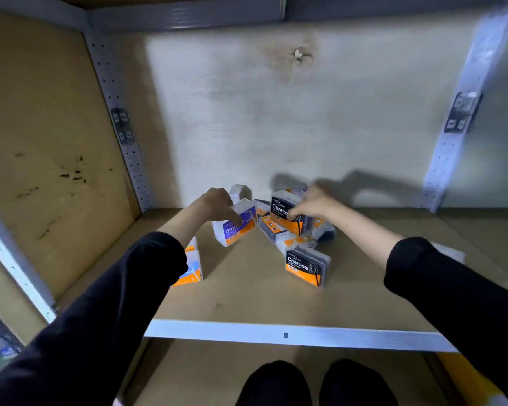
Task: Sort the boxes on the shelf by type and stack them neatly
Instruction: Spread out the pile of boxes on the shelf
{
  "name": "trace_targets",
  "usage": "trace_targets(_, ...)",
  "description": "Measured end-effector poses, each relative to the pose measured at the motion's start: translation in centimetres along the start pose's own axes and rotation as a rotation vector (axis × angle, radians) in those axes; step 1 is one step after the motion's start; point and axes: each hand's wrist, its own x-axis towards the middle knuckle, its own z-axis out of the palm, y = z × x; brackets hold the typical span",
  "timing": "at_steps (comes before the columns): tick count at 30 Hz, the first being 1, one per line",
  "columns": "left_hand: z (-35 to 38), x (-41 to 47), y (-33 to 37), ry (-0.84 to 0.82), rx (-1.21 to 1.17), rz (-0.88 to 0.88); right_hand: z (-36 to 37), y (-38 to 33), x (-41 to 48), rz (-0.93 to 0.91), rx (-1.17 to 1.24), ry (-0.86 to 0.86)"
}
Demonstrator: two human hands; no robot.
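Near the left edge of the shelf (247, 297), a white box with blue and orange print (194, 266) stands partly hidden behind the black left sleeve (106, 303). Further in, toward the back edge, the left hand (217, 204) grips the top of a white and purple "Smooth" box (235, 228), fingers curled over it and one digit lying down the label; the box is tilted, and whether its lower corner touches the board is unclear. Just behind it a pale, clear-sided box (240, 191) stands by the back wall. In the middle of the back edge lies a loose heap of boxes (276, 230), dark and orange, lying at mixed angles. Above the heap the right hand (316, 204) clasps a black "Charcoal" box (285, 210) from its right side, thumb across the front. Nearer the front edge, apart from the heap, a second "Charcoal" box (305, 268) stands upright. A blurred white object (452, 253) shows behind the right sleeve (452, 303).
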Motion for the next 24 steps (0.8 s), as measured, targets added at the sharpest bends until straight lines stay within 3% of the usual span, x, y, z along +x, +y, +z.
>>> trace_targets(4,0.7,-1.6,0.2,-0.006,-0.007,0.001,1.4,1.7,-4.6,-0.021,-0.131,0.021)
trace_targets(10,1.2,-3.2,0.8,0.004,-0.015,0.001,4.6,4.0,-8.6,-0.002,-0.096,-0.030)
trace_targets(24,1.1,-4.5,1.6,-0.001,-0.008,0.044,8.1,5.9,-9.1,0.028,-0.119,-0.118)
